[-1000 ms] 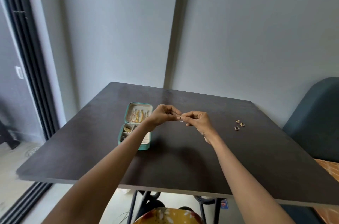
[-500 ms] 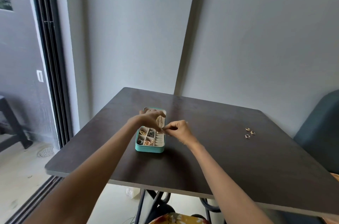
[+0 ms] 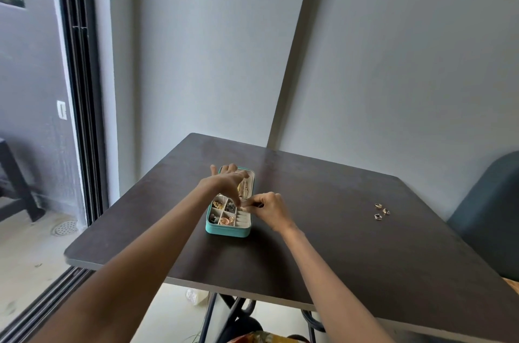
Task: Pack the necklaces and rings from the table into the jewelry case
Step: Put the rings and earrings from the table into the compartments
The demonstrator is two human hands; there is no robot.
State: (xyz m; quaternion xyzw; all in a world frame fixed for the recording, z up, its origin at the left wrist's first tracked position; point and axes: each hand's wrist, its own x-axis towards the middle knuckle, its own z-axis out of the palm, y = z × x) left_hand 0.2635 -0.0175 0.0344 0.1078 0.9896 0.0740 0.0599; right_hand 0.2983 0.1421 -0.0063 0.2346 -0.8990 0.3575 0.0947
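An open teal jewelry case [image 3: 228,231] lies on the dark table [image 3: 351,244], its compartments holding gold and dark pieces, necklaces showing in its lid. My left hand [image 3: 226,181] reaches over the case, fingers pointing down into it. My right hand [image 3: 266,209] is at the case's right edge, thumb and fingertips pinched on a small ring [image 3: 241,207] above the padded ring slots. Both sets of fingertips meet at the ring. Three rings [image 3: 381,211] lie on the table far to the right.
The table stands in a corner of grey walls. A sliding glass door [image 3: 81,118] with a dark frame is at the left, and a dark blue chair back [image 3: 488,216] at the right. Table legs and a patterned cloth show below the front edge.
Both hands moved left from the table's middle to the case, carrying the small ring. They now sit lower over the ring slots. The view has shifted left.
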